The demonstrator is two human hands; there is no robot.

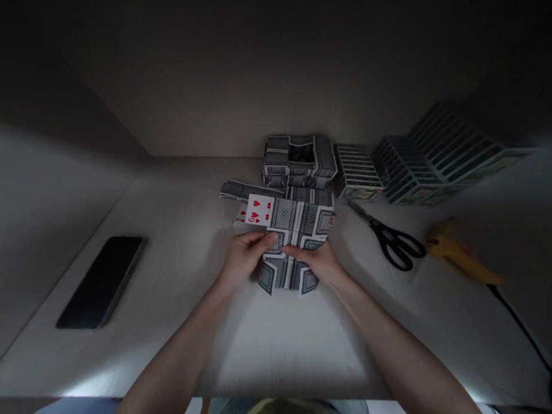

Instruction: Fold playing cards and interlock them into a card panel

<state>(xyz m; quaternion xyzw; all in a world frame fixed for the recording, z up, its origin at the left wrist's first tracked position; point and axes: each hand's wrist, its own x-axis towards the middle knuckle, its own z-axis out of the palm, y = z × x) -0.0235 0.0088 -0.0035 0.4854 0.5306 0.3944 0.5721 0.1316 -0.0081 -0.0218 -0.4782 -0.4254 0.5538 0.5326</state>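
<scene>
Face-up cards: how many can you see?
2: a six of hearts just above the person's left hand, and a red 3 partly behind it on the left. More may be hidden among the face-down cards.

Left hand (pixel 244 256), right hand (pixel 313 261) hide the card panel's (pixel 297 230) middle. Yellow glue gun (pixel 457 250) blurry; black cord (pixel 521 328) runs off right edge.

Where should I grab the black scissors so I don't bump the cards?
Take the black loop handles of the scissors from the near side, away from the cards. The scissors lie flat with the blades pointing back toward the row of cards, so the handles are the free end.
</scene>
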